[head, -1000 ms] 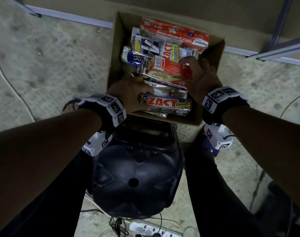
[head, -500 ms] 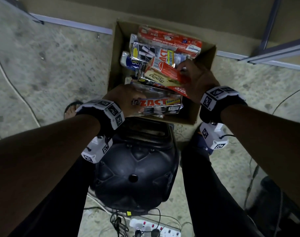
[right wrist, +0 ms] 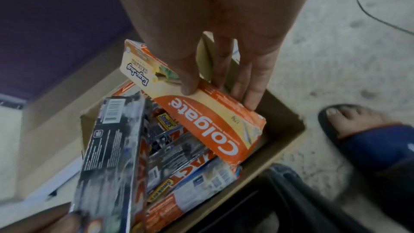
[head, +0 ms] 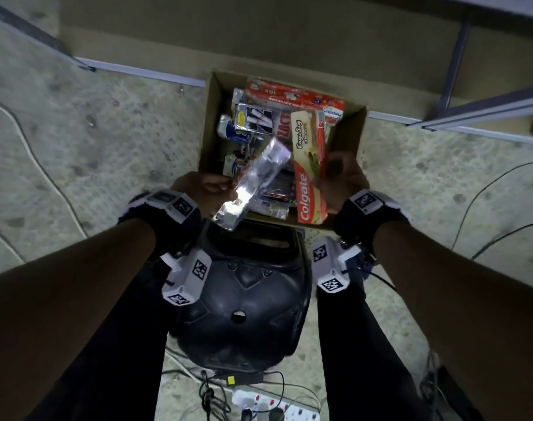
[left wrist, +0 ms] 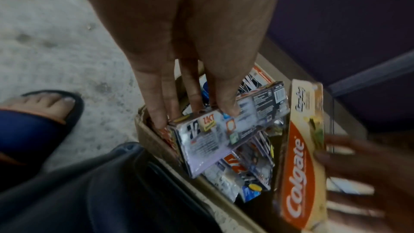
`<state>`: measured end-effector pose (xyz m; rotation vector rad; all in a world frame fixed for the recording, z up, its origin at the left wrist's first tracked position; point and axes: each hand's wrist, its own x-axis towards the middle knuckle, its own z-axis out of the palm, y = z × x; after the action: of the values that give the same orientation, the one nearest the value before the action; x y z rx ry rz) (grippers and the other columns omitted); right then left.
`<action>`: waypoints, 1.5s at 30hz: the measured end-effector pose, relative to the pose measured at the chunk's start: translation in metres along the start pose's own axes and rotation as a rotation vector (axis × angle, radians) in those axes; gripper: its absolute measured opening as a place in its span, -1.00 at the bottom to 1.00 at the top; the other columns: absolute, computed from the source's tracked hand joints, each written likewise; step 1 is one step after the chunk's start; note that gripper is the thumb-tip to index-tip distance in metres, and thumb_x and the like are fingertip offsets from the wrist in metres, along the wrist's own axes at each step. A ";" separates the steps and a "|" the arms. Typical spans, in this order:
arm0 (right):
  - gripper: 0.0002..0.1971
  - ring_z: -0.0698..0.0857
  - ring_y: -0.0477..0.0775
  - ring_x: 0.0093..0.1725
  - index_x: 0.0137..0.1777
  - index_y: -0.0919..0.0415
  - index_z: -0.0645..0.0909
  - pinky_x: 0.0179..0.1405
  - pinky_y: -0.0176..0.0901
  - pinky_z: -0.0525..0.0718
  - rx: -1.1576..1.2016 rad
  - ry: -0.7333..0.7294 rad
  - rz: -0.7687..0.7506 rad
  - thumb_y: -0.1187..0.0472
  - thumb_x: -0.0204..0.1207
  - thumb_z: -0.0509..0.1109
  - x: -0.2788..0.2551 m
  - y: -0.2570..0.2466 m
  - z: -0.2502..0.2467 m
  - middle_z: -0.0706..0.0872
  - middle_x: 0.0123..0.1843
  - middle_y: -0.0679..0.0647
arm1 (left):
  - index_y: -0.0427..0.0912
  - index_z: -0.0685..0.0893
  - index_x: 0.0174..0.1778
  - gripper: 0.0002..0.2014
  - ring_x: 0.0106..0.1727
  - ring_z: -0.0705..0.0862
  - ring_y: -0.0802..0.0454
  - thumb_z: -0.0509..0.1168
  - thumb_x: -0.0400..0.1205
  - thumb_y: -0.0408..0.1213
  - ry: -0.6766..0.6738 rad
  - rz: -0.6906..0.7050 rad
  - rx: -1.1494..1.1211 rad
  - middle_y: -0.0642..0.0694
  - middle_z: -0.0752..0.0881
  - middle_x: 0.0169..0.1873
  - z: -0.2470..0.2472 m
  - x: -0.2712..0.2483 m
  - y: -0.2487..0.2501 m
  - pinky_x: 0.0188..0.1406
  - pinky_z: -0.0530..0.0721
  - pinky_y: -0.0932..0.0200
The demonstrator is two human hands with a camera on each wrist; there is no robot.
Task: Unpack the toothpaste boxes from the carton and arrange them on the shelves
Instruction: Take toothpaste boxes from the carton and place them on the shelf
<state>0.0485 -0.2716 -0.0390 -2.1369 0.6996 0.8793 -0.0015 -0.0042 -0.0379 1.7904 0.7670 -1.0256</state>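
An open brown carton [head: 348, 129] on the floor holds several toothpaste boxes. My left hand [head: 198, 189] grips a silver Zact box [head: 253, 183] [left wrist: 226, 130], tilted up over the carton's near left side, with fingers [left wrist: 226, 107] on its top edge. My right hand [head: 341, 180] grips an orange and cream Colgate box [head: 309, 171] [right wrist: 208, 116], raised lengthwise over the near right side, thumb [right wrist: 188, 81] on its face. More Zact boxes [right wrist: 192, 180] and a red Pepsodent box [head: 292, 97] lie loose in the carton.
A black plastic stool [head: 244, 299] stands between my legs, just before the carton. A power strip [head: 274, 405] and cables lie on the concrete floor behind it. Grey metal shelf rails [head: 484, 110] run at the upper right, against a tan wall. My sandalled feet [right wrist: 363, 130] flank the carton.
Both hands have lifted their boxes out of the pile. The Zact box turned its silver back upward and tilted; the Colgate box swung lengthwise, its label now facing up.
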 end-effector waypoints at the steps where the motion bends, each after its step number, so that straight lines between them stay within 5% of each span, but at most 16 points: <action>1: -0.63 0.75 0.21 0.07 0.19 -0.23 0.48 0.00 0.19 0.79 0.074 -0.014 0.065 0.08 0.48 0.53 -0.001 0.003 0.006 0.70 0.21 -0.03 | 0.12 0.84 -0.10 -0.88 -0.12 0.74 -0.04 0.57 0.48 -0.15 -0.022 -0.034 -0.096 -0.08 0.85 -0.14 0.003 0.000 0.002 0.18 0.72 -0.18; 3: -0.64 0.77 0.21 0.05 0.19 -0.27 0.48 0.00 0.26 0.80 0.158 -0.066 0.156 0.13 0.53 0.49 -0.001 0.008 0.017 0.71 0.25 0.00 | 0.11 0.82 -0.22 -0.91 -0.07 0.77 -0.14 0.55 0.50 -0.20 -0.035 -0.094 -0.220 -0.18 0.84 -0.08 0.010 0.001 0.006 0.17 0.74 -0.20; 5: -0.63 0.78 0.21 0.05 0.24 -0.28 0.47 0.02 0.28 0.79 0.175 -0.096 0.191 0.14 0.56 0.47 -0.001 0.012 0.025 0.73 0.22 0.01 | 0.15 0.75 -0.14 -0.88 -0.03 0.80 -0.12 0.52 0.53 -0.19 -0.032 -0.136 -0.258 -0.19 0.83 -0.05 0.017 0.006 0.008 -0.03 0.80 0.00; 9: -0.63 0.76 0.26 0.14 0.27 -0.26 0.46 0.11 0.31 0.75 0.173 -0.115 0.225 0.13 0.57 0.44 0.001 0.021 0.035 0.71 0.28 0.05 | 0.10 0.70 -0.06 -0.89 -0.39 0.77 0.22 0.42 0.63 -0.24 -0.069 -0.164 -0.341 0.09 0.80 -0.36 0.032 0.016 0.003 -0.46 0.72 0.31; 11: -0.66 0.76 0.23 0.15 0.25 -0.33 0.47 0.14 0.29 0.75 0.162 -0.112 0.212 0.08 0.59 0.42 0.000 0.023 0.037 0.71 0.30 0.01 | 0.08 0.69 -0.05 -0.89 -0.33 0.78 0.17 0.40 0.64 -0.27 -0.063 -0.189 -0.349 0.11 0.79 -0.36 0.040 0.019 -0.002 -0.35 0.76 0.23; 15: -0.59 0.76 0.08 0.12 0.44 -0.18 0.48 0.19 0.07 0.73 0.079 -0.092 0.136 -0.04 0.61 0.38 -0.002 0.025 0.037 0.71 0.31 -0.04 | 0.09 0.72 -0.13 -0.90 0.04 0.77 -0.14 0.46 0.60 -0.23 0.002 -0.189 -0.303 -0.14 0.80 0.04 0.048 0.022 -0.010 0.08 0.77 -0.12; 19: -0.46 0.74 0.17 0.20 0.52 -0.09 0.41 0.22 0.12 0.73 -0.033 -0.118 0.142 -0.10 0.56 0.41 -0.005 0.020 0.031 0.68 0.36 0.01 | 0.14 0.71 -0.26 -0.86 0.00 0.80 -0.19 0.57 0.44 -0.09 0.113 -0.115 -0.213 -0.10 0.82 -0.12 0.050 0.021 -0.011 0.08 0.78 -0.21; 23: -0.26 0.72 0.20 0.24 0.60 -0.04 0.31 0.19 0.14 0.75 -0.077 -0.139 0.178 -0.18 0.48 0.49 -0.005 0.013 0.027 0.66 0.40 0.04 | 0.26 0.65 -0.15 -0.57 -0.08 0.81 -0.05 0.56 0.12 0.22 0.116 -0.067 -0.122 0.08 0.81 -0.19 0.043 0.027 -0.003 0.02 0.80 -0.14; 27: -0.02 0.68 0.22 0.27 0.66 0.04 0.19 0.17 0.20 0.74 -0.071 -0.175 0.204 -0.26 0.33 0.57 0.004 0.006 0.030 0.59 0.46 0.04 | 0.24 0.56 -0.01 -0.43 -0.19 0.78 0.09 0.59 0.14 0.28 0.089 -0.018 -0.062 0.18 0.79 -0.28 0.042 0.037 0.007 -0.04 0.80 -0.05; 31: -0.12 0.63 0.05 -0.04 0.49 -0.02 0.34 -0.06 -0.11 0.65 -0.070 -0.162 0.151 -0.29 0.24 0.63 0.009 0.005 0.037 0.65 0.24 -0.05 | 0.14 0.53 0.32 -0.14 -0.17 0.72 0.28 0.63 0.11 0.26 0.094 0.040 0.019 0.29 0.70 -0.25 0.045 0.042 0.016 -0.25 0.65 0.33; 37: -0.22 0.65 0.06 0.02 0.42 -0.01 0.37 -0.12 -0.15 0.56 -0.025 -0.125 0.146 -0.18 0.28 0.64 0.015 0.007 0.045 0.67 0.25 -0.02 | 0.02 0.54 0.40 -0.08 -0.33 0.51 0.49 0.63 0.15 0.29 0.177 0.112 0.090 0.34 0.62 -0.29 0.052 0.043 0.016 -0.51 0.39 0.65; 45: -0.15 0.61 0.01 0.03 0.51 0.07 0.35 -0.44 -0.37 0.41 -0.075 -0.123 0.121 -0.17 0.30 0.65 0.012 0.000 0.042 0.64 0.33 0.00 | 0.07 0.54 0.42 0.07 -0.06 0.65 0.18 0.58 -0.01 0.46 0.191 0.069 0.169 0.14 0.73 0.07 0.051 0.048 0.015 -0.09 0.54 0.32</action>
<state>0.0403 -0.2415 -0.0694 -2.1023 0.7493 1.1077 0.0169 -0.0538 -0.0871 2.0679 0.7464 -0.9053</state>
